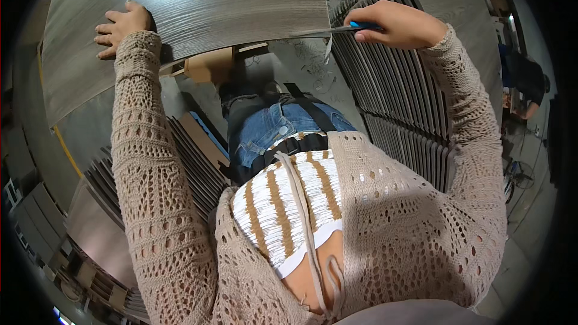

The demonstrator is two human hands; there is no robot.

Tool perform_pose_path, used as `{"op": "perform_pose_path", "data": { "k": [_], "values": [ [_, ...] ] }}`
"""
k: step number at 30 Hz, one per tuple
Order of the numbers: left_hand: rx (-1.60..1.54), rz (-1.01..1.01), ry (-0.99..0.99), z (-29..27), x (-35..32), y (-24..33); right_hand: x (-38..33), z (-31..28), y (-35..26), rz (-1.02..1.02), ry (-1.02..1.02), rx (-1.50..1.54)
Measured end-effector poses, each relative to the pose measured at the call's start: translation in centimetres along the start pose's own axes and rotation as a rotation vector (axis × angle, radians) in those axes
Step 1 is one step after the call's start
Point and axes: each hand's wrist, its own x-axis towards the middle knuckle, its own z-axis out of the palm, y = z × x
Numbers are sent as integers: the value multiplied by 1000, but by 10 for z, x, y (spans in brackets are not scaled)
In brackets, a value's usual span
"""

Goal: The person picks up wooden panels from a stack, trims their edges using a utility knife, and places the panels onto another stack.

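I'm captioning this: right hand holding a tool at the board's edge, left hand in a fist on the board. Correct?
Not quite: the head view shows the left hand spread on the board, not in a fist. The right hand does hold a tool at the edge.

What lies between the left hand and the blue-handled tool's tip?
Head view: only bare board lies between the left hand and the tip of the blue-handled tool.

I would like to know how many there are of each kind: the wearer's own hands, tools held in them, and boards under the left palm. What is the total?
Hands: 2 (left hand, right hand)
Held tools: 1 (blue-handled tool)
Boards under the palm: 1 (wood-grain board)
Total: 4
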Motion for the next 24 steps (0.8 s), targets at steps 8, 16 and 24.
{"op": "perform_pose_path", "data": {
  "k": [8,16,24],
  "values": [
    [-23,28,42,5,0,-3,3,-8,-10,16,-40,-390],
    [-5,18,34,12,8,-7,6,-10,-16,87,-86,-504],
    [-10,59,65,9,3,-6,8,-19,-21,94,-217,-569]
  ]
}}
